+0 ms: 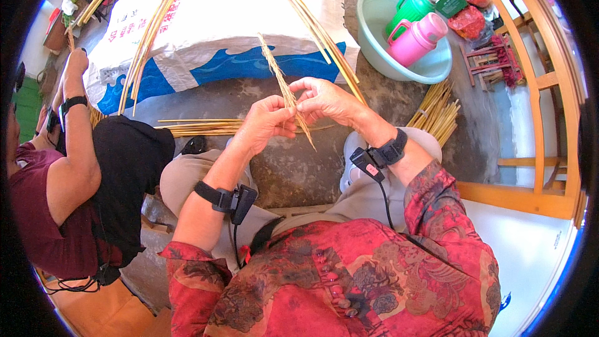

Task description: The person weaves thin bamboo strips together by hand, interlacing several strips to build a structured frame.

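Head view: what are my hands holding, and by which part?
Your left hand and right hand pinch a straw-coloured strip around its middle.

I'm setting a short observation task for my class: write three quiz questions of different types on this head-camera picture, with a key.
1. Multiple choice: what does the person's left hand pinch?
A) a metal spoon
B) a straw strip
C) a blue ribbon

2. True or false: the pink flask lies tilted inside the round basin.

3. Fill in the blank: the left-arm strap is ____ in colour.

Key: 1. B; 2. true; 3. black.
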Motion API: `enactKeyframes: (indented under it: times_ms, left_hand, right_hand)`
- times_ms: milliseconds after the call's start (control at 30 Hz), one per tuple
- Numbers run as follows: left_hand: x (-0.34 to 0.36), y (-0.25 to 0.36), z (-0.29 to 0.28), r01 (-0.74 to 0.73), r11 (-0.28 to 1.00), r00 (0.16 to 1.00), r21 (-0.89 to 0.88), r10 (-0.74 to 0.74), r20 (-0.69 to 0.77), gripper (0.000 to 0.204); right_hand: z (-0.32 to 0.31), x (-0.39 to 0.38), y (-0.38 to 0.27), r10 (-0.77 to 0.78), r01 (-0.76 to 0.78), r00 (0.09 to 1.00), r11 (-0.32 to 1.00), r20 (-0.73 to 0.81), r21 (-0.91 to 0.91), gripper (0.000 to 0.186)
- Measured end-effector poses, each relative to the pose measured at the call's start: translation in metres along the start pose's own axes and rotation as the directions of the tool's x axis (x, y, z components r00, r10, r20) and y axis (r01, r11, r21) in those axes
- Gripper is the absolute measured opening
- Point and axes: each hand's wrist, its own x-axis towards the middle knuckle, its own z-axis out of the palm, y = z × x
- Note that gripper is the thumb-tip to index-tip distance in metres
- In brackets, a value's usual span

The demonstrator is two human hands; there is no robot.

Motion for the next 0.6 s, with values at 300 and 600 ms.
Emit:
enactKeyframes:
  times_ms: [300, 600]
  left_hand:
    - [0.0037, -0.0045, -0.0067, -0.004, 0.997, 0.999, -0.082, 0.008, 0.042, 0.009]
    - [0.0017, -0.0014, -0.0068, 0.034, 0.995, 0.996, -0.097, -0.025, 0.090, 0.011]
  right_hand:
    - [0.0024, 0.0032, -0.0007, -0.047, 0.047, 0.999, 0.999, -0.016, -0.002, 0.051]
    - [0.0013, 0.0021, -0.0032, -0.048, 0.049, 0.999, 0.990, -0.012, 0.132, 0.051]
